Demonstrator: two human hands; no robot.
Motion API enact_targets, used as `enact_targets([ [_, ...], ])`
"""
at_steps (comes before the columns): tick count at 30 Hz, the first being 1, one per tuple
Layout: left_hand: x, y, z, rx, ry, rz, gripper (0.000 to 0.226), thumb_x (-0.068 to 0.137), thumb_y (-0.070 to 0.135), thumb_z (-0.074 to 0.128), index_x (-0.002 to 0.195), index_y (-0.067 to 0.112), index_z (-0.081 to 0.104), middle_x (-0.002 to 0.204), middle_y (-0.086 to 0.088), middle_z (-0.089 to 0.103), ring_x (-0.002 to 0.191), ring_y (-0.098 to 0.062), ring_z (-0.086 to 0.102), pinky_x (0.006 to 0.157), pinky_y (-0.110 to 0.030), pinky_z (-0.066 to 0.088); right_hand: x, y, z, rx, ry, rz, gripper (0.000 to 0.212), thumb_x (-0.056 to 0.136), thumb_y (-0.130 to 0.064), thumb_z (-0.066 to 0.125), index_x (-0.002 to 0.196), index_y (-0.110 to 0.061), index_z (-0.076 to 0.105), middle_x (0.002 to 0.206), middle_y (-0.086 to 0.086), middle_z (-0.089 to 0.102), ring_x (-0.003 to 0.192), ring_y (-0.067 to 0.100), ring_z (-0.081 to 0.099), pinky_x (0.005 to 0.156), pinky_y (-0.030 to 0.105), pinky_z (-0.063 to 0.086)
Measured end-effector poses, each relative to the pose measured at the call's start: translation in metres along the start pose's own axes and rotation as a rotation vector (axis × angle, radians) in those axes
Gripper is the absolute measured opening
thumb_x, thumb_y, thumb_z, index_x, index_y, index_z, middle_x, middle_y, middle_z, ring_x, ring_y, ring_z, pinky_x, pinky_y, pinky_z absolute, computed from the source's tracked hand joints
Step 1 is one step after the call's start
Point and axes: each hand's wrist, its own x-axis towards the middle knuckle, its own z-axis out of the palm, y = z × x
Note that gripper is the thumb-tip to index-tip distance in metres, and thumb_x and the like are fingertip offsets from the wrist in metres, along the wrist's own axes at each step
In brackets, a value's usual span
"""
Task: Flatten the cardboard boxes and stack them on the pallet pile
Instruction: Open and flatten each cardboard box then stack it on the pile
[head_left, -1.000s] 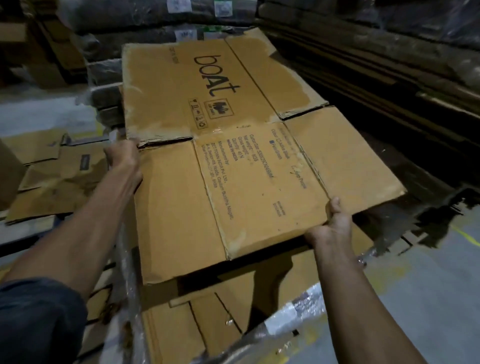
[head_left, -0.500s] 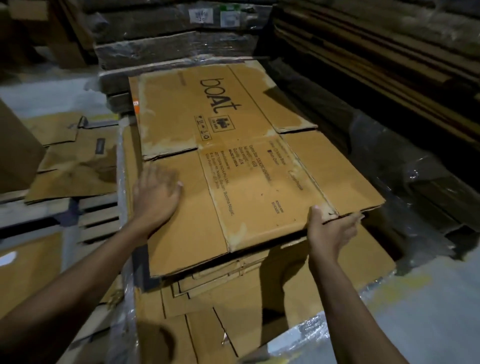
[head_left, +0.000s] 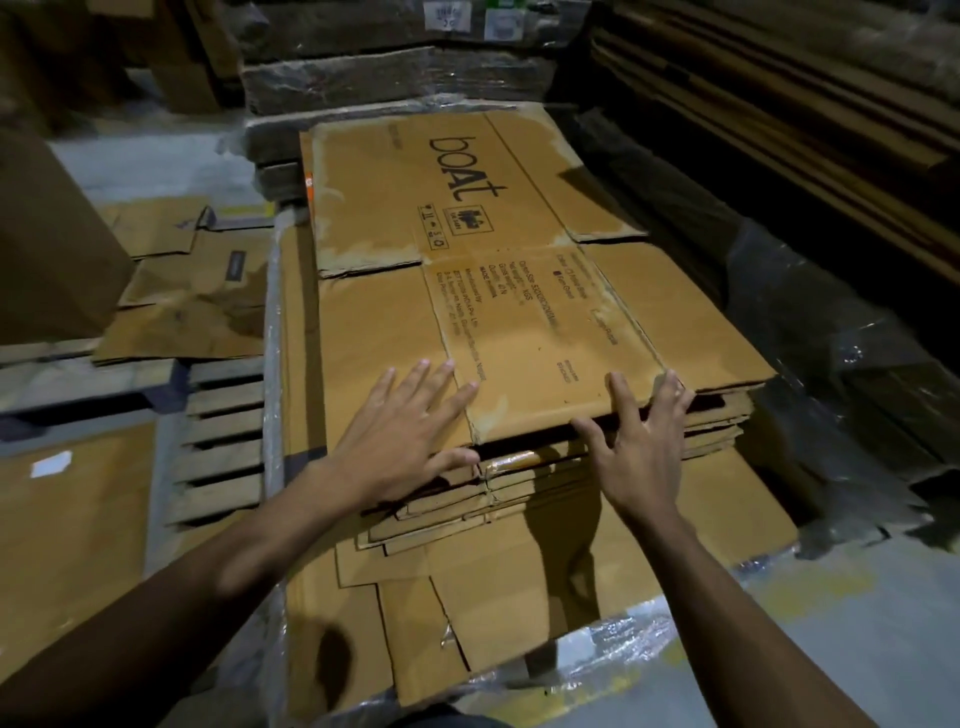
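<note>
From the head view, you look down at a big flat box (head_left: 498, 270) with "boAt" printed on it. It lies on top of the pile of flat boxes (head_left: 545, 499) right in front of you. The pile sits on clear plastic wrap (head_left: 613, 642) that shows at its near edge. I cannot see the pallet under this pile.

Your left hand (head_left: 410, 431) lies flat on the near left part of the top box. Its fingers (head_left: 434, 376) are spread wide and straight, and they press down. They do not hold anything.

Your right hand (head_left: 641, 447) is at the near edge of the same box. Its fingers are spread apart too. The tips rest on the top of the edge, and the thumb sits just below it. It touches the box but does not grip it.

The top box looks flat and it sits on the pile, so this one looks almost done. Its near edge sticks up a little above the boxes below, so I think you need to press it down or slide it to line up.

To your left, more cardboard pieces (head_left: 192, 301) lie on a wooden pallet (head_left: 218, 431). A tall brown box (head_left: 47, 244) stands at the far left. It may still need to be made flat.
</note>
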Motion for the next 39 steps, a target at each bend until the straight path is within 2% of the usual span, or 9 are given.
enact_targets([
  [4, 0.019, -0.011, 0.008, -0.006, 0.017, -0.057, 0.080, 0.080, 0.081, -0.008, 0.148, 0.039, -0.019, 0.163, -0.002, -0.015, 0.152, -0.026, -0.009, 0.123, -0.055, 0.004, 0.029, -0.012, -0.003, -0.112, -0.089, 0.005, 0.079, 0.088, -0.077, 0.034, 0.157, -0.041, 0.020, 0.167, 0.012, -0.009, 0.151, 0.043, -0.012, 0.122, 0.055, 0.003],
  [9, 0.029, -0.019, 0.012, 0.010, 0.006, -0.041, 0.082, 0.086, 0.080, 0.003, 0.155, 0.037, -0.007, 0.166, -0.003, -0.008, 0.153, -0.027, -0.007, 0.122, -0.054, -0.001, 0.037, -0.016, -0.004, -0.172, -0.125, 0.020, 0.076, 0.090, -0.076, 0.038, 0.155, -0.042, 0.020, 0.167, 0.014, -0.002, 0.151, 0.046, -0.005, 0.121, 0.059, 0.006],
  [14, 0.026, -0.012, 0.003, -0.026, 0.015, -0.075, 0.078, 0.092, 0.074, 0.018, 0.157, 0.036, 0.001, 0.167, -0.002, -0.003, 0.153, -0.026, -0.003, 0.122, -0.052, 0.001, 0.033, -0.028, -0.017, -0.094, -0.174, 0.081, 0.074, 0.094, -0.068, 0.046, 0.156, -0.037, 0.020, 0.167, 0.011, -0.005, 0.151, 0.044, -0.002, 0.122, 0.057, 0.007],
  [17, 0.017, 0.007, -0.002, -0.116, 0.051, -0.162, 0.072, 0.099, 0.064, 0.026, 0.158, 0.029, 0.007, 0.167, -0.004, 0.002, 0.153, -0.026, 0.001, 0.123, -0.048, 0.002, 0.004, -0.020, -0.018, 0.069, -0.131, 0.104, 0.072, 0.097, -0.058, 0.050, 0.158, -0.033, 0.022, 0.168, 0.006, -0.003, 0.154, 0.035, -0.003, 0.123, 0.053, 0.009],
  [23, -0.030, 0.076, 0.007, -0.296, 0.140, -0.179, 0.064, 0.101, 0.052, 0.039, 0.156, 0.021, 0.025, 0.166, -0.003, 0.009, 0.153, -0.022, 0.002, 0.124, -0.044, 0.003, -0.093, 0.039, -0.010, 0.223, -0.100, 0.229, 0.067, 0.099, -0.049, 0.054, 0.156, -0.026, 0.029, 0.166, 0.005, 0.019, 0.153, 0.028, 0.013, 0.122, 0.051, 0.019],
  [26, -0.044, 0.112, 0.018, -0.384, 0.161, -0.175, 0.058, 0.102, 0.046, 0.042, 0.151, 0.016, 0.037, 0.162, -0.005, 0.025, 0.151, -0.022, 0.016, 0.123, -0.043, 0.012, -0.139, 0.069, -0.008, 0.252, -0.081, 0.316, 0.066, 0.099, -0.046, 0.055, 0.155, -0.021, 0.033, 0.161, 0.007, 0.032, 0.150, 0.028, 0.023, 0.119, 0.050, 0.026],
  [30, -0.054, 0.166, 0.040, -0.422, 0.078, -0.068, 0.050, 0.098, 0.040, 0.050, 0.140, 0.012, 0.051, 0.145, -0.008, 0.049, 0.135, -0.027, 0.042, 0.112, -0.039, 0.032, -0.204, 0.097, -0.013, 0.316, -0.066, 0.498, 0.067, 0.098, -0.045, 0.058, 0.154, -0.016, 0.036, 0.157, 0.008, 0.040, 0.145, 0.027, 0.034, 0.116, 0.044, 0.032],
  [34, -0.058, 0.219, 0.061, -0.430, -0.063, 0.159, 0.040, 0.097, 0.037, 0.053, 0.129, 0.014, 0.061, 0.131, -0.007, 0.062, 0.124, -0.027, 0.053, 0.102, -0.035, 0.038, -0.276, 0.114, -0.018, 0.277, -0.004, 0.718, 0.065, 0.099, -0.046, 0.055, 0.153, -0.016, 0.037, 0.154, 0.007, 0.043, 0.142, 0.026, 0.039, 0.113, 0.041, 0.035],
  [39, -0.073, 0.273, 0.090, -0.363, -0.293, 0.513, 0.066, 0.084, 0.051, 0.032, 0.129, 0.013, 0.061, 0.132, -0.010, 0.062, 0.124, -0.030, 0.054, 0.100, -0.035, 0.041, -0.375, 0.109, -0.010, 0.268, 0.109, 1.071, 0.068, 0.101, -0.049, 0.049, 0.155, -0.012, 0.031, 0.158, 0.008, 0.039, 0.145, 0.026, 0.035, 0.116, 0.039, 0.032],
])
